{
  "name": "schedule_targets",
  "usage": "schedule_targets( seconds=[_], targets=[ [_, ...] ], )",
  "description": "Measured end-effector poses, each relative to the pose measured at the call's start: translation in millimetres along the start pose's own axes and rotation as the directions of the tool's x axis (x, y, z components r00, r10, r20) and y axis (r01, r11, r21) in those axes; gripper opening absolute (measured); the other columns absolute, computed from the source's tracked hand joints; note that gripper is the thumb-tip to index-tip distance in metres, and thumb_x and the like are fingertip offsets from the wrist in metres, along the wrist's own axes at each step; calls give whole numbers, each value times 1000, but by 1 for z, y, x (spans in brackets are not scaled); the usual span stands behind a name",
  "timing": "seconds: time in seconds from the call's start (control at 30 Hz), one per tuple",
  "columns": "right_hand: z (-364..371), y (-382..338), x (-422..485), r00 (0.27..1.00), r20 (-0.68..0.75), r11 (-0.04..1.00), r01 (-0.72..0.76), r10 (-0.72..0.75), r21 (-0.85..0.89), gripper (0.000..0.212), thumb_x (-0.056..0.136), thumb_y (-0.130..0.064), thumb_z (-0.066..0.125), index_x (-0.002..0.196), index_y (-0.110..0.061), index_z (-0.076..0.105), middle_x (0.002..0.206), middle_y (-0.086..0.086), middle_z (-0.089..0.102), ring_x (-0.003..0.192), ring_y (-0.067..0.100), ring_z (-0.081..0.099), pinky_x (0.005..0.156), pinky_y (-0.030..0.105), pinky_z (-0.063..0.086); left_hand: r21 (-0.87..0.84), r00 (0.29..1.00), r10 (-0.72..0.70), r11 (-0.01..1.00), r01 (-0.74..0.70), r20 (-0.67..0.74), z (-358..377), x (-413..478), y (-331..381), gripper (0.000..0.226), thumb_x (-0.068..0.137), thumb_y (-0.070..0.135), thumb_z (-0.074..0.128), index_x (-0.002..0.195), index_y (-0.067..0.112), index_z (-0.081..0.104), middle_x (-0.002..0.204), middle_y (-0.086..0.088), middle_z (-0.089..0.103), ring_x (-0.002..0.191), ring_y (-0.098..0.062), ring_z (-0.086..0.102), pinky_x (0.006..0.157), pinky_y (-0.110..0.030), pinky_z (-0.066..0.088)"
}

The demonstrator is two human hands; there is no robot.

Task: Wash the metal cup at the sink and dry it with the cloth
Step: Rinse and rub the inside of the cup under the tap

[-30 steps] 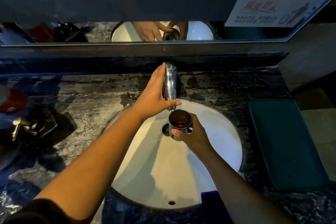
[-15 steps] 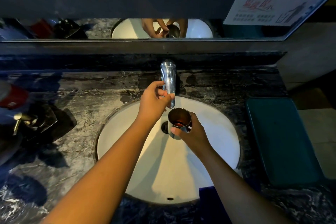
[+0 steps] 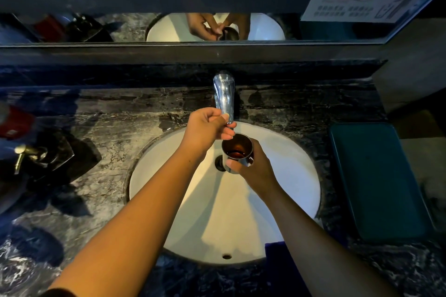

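Since a moment ago, when it lay flat along the tap (image 3: 224,96), my left hand (image 3: 205,129) has curled, fingers pinching its tip. My right hand (image 3: 255,168) grips the cup (image 3: 237,152) upright just under the tap, over the sink (image 3: 289,200); water may be inside.
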State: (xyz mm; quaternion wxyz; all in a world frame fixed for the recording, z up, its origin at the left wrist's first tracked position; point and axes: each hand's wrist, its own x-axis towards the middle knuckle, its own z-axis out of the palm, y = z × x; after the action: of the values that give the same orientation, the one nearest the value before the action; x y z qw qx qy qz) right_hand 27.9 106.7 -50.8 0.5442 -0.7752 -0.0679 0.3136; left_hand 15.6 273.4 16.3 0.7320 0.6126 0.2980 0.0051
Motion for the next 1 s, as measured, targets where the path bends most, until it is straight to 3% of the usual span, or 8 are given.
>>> schedule_targets(
  seconds=[0.17, 0.3, 0.5, 0.7, 1.0],
  targets=[
    [1, 3, 9, 1000, 9, 1000, 5, -5, -12, 61, 80, -17, 82, 130, -32, 50, 118, -20, 60, 111, 0, 57, 83, 12, 44, 35, 1000, -2, 999, 2, 2, 0, 5, 3, 19, 99, 7, 55, 103, -10, 62, 80, -22, 69, 52, -11, 68, 56, -22, 59],
    [0, 7, 17, 1000, 16, 1000, 5, -5, -16, 63, 80, -16, 82, 133, -27, 51, 125, -10, 62, 117, 9, 58, 89, 19, 46, 73, 999, -4, 997, 1, 35, -4, 7, 6, 14, 98, 6, 56, 94, -5, 63, 76, -19, 69, 51, -12, 66, 54, -21, 58],
    [0, 10, 24, 1000, 17, 1000, 12, -12, -12, 63, 77, -19, 82, 133, -30, 53, 124, -13, 65, 117, 7, 60, 98, 29, 50, 177, 994, -56, 983, 38, 95, -13, 14, 16, 24, 96, 7, 59, 102, -16, 62, 82, -21, 71, 58, -19, 66, 57, -24, 58],
    [1, 1, 27, 999, 38, 1000, -11, 12, -13, 61, 81, -16, 82, 131, -31, 51, 116, -20, 61, 107, -3, 57, 83, 12, 42, 150, 996, -50, 988, 37, 79, -10, 12, 14, 24, 97, 5, 58, 104, -18, 61, 77, -18, 70, 55, -13, 67, 57, -22, 57],
    [-1, 4, 26, 999, 53, 999, 10, -8, -45, 58, 81, -15, 82, 127, -31, 51, 121, -12, 63, 109, -3, 58, 82, 10, 41, 93, 997, -55, 994, 50, 53, -6, 9, 17, 24, 98, 3, 55, 105, -19, 60, 73, -16, 68, 51, -12, 65, 57, -22, 59]
  ],
)
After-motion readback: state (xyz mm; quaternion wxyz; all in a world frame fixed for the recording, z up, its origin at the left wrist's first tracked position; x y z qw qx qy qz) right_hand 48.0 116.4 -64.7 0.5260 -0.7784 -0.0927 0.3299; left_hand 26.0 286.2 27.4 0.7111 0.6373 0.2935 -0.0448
